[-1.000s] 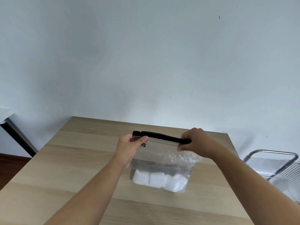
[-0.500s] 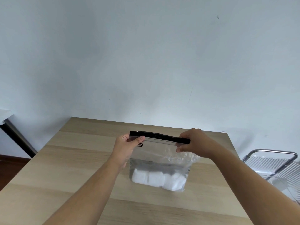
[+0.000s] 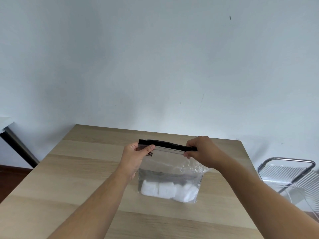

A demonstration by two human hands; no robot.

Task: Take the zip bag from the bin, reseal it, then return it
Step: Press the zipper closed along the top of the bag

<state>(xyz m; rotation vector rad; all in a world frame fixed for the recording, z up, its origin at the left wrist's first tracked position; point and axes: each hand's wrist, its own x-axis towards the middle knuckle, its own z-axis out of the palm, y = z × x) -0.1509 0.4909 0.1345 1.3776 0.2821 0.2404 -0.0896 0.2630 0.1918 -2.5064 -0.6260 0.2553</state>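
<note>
A clear zip bag (image 3: 168,171) with a black zip strip along its top stands upright over the wooden table (image 3: 82,169). White blocks (image 3: 165,189) fill its bottom. My left hand (image 3: 136,156) pinches the strip's left end between thumb and fingers. My right hand (image 3: 202,151) pinches the strip's right end. The bag's right side is crumpled under that hand. The bin is out of the table area; a clear plastic container edge shows at the far right.
A metal-framed chair (image 3: 286,171) and a clear plastic container (image 3: 303,200) stand to the right of the table. A white table edge with a dark leg (image 3: 15,142) is at the far left. The wall is close behind the table's far edge.
Both hands and the bag have shifted slightly to the left; the grips on the two ends of the strip are the same.
</note>
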